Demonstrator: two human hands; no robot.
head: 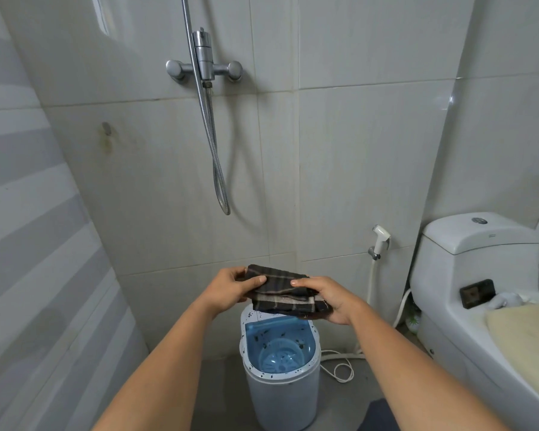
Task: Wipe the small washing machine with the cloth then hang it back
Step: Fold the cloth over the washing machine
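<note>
Head view. Both arms reach forward over the small washing machine point(280, 371), which stands on the floor between the tiled wall and the toilet point(479, 290). The folded plaid cloth point(285, 293) is held in the air above the machine's rear rim, clear of it. Left hand point(231, 287): grip pinching the cloth's left edge, thumb on top. Right hand point(327, 298): grip closed on the right edge, thumb pressed flat across the upper fold. The machine's lid is open (blue tub visible). A shower hose point(213, 144) hangs on the wall behind.
</note>
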